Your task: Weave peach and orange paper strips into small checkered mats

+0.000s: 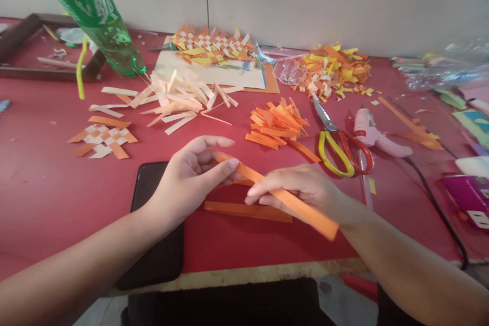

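Note:
An orange paper strip [311,215] slants across the middle of the head view, held above the table. My left hand [187,175] pinches its upper left end between thumb and fingers. Farther along, the fingers of my right hand [311,188] are closed on the same strip, and its free end sticks out past them, slightly blurred. Below my hands another orange strip [248,211] lies flat on the red table. Beyond them are a heap of short orange strips [275,125] and a heap of cream strips [179,94]. A woven orange and white paper fish [105,137] rests at the left.
Scissors [336,142] with yellow and red handles and a pink glue gun [376,135] lie right. A black phone [153,244] is under my left forearm. At the back stand a green bottle [99,20], several woven fish [214,43] and paper scraps [336,66].

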A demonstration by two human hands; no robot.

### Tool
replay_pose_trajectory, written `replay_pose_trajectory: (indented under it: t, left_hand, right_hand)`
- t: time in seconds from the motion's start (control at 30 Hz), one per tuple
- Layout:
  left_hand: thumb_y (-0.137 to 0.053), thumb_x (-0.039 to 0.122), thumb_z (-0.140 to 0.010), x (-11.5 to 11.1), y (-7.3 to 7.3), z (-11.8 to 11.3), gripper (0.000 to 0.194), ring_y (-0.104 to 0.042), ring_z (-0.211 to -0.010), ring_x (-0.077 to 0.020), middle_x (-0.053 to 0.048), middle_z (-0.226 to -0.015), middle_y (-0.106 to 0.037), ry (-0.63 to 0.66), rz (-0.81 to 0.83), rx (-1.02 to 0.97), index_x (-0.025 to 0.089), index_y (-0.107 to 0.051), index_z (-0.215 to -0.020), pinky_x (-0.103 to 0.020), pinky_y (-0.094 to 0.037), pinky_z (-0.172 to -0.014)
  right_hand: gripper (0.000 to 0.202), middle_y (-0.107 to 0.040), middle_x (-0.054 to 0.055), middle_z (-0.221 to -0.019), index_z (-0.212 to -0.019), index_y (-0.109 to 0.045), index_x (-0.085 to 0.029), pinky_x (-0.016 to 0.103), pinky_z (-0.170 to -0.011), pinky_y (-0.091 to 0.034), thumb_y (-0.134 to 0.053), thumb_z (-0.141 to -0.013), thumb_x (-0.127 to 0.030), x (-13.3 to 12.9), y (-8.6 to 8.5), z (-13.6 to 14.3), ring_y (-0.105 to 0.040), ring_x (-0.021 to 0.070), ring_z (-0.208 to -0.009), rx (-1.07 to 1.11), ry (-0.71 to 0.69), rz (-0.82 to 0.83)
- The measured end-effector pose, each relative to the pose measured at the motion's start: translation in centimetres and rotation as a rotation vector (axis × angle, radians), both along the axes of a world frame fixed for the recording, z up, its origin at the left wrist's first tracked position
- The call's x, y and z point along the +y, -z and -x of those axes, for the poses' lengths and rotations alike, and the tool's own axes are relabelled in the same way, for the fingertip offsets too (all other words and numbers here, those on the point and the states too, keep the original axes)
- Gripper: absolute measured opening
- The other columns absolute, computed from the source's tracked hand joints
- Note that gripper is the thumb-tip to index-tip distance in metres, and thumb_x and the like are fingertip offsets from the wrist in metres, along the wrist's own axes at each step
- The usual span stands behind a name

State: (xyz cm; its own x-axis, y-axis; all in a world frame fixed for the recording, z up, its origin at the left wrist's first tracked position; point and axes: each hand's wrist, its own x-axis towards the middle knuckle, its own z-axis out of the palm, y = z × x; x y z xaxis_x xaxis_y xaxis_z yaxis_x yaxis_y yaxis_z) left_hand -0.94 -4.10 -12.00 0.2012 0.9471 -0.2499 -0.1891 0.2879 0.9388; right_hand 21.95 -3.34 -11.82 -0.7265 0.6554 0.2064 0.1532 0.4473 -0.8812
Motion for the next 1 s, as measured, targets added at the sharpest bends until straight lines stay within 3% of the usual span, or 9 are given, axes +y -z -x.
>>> replay_pose_trajectory:
  t: [0.17,0.33,0.43,0.57,0.67,0.83,1.0]
  left_hand:
    - [-0.077,0.03,-0.085,-0.11,0.01,-0.01,0.024,-0.074,-0.073,-0.0096,0.003,-0.078,-0.078,0.039,0.028,-0.004,0.022,-0.068,-0.106,-0.016,-0.06,-0.071]
    - [-0.077,0.027,-0.085,-0.37,0.12,-0.05,0.013,-0.075,-0.076,-0.0092,0.002,-0.084,-0.079,0.127,0.006,0.005,0.021,-0.076,-0.097,-0.014,-0.059,-0.072]
    - [-0.077,0.026,-0.085,-0.31,0.17,0.02,0.011,-0.074,-0.077,-0.0091,0.003,-0.082,-0.077,0.072,0.001,0.004,0.021,-0.074,-0.094,-0.014,-0.059,-0.073]
    - [-0.079,0.032,-0.082,-0.06,0.31,0.08,0.018,-0.073,-0.068,-0.0082,0.004,-0.08,-0.074,0.001,0.033,0.027,0.019,-0.069,-0.091,-0.014,-0.059,-0.066]
    - [-0.079,0.033,-0.082,-0.03,0.31,0.04,0.021,-0.072,-0.066,-0.0082,0.004,-0.078,-0.073,0.018,0.034,0.074,0.019,-0.068,-0.094,-0.014,-0.058,-0.064]
    - [-0.078,0.032,-0.083,-0.14,-0.05,-0.02,0.022,-0.074,-0.071,-0.0096,0.002,-0.077,-0.076,0.101,0.034,0.104,0.019,-0.07,-0.099,-0.014,-0.059,-0.067]
    - [-0.074,0.03,-0.087,-0.13,-0.13,0.03,0.024,-0.077,-0.075,-0.013,-0.001,-0.082,-0.079,0.224,0.118,0.02,0.02,-0.072,-0.109,-0.017,-0.061,-0.07]
  right_hand:
    - [0.025,-0.079,0.003,-0.099,-0.117,-0.071,-0.022,0.023,-0.083,-0.058,-0.053,-0.1,-0.017,0.05,-0.18,-0.13,-0.074,0.0127,-0.09,-0.007,-0.018,0.045]
    - [0.025,-0.078,0.006,-0.087,-0.118,-0.073,-0.017,0.021,-0.075,-0.057,-0.061,-0.097,-0.018,0.32,0.47,-0.22,-0.073,0.0118,-0.079,0.089,-0.143,0.081]
    - [0.026,-0.078,0.006,-0.088,-0.12,-0.072,-0.018,0.02,-0.075,-0.057,-0.061,-0.096,-0.015,0.29,0.59,-0.19,-0.072,0.0109,-0.08,0.09,-0.161,0.106]
    - [0.025,-0.077,0.005,-0.102,-0.123,-0.065,-0.02,0.022,-0.081,-0.059,-0.055,-0.1,-0.016,-0.17,0.17,-0.14,-0.075,0.0117,-0.092,0.044,-0.056,0.306]
    - [0.021,-0.078,0.006,-0.104,-0.113,-0.068,-0.018,0.024,-0.081,-0.059,-0.05,-0.102,-0.019,-0.24,-0.19,-0.12,-0.075,0.0129,-0.095,0.018,-0.04,0.328]
    - [0.025,-0.073,0.006,-0.08,-0.095,-0.077,-0.013,0.022,-0.066,-0.053,-0.061,-0.097,-0.033,0.29,-0.25,0.04,-0.068,0.0117,-0.072,0.075,-0.08,0.098]
    - [0.028,-0.066,0.004,-0.079,-0.072,-0.071,-0.014,0.021,-0.056,-0.048,-0.067,-0.092,-0.033,0.2,-0.3,0.58,-0.061,0.0096,-0.064,-0.062,0.075,0.11]
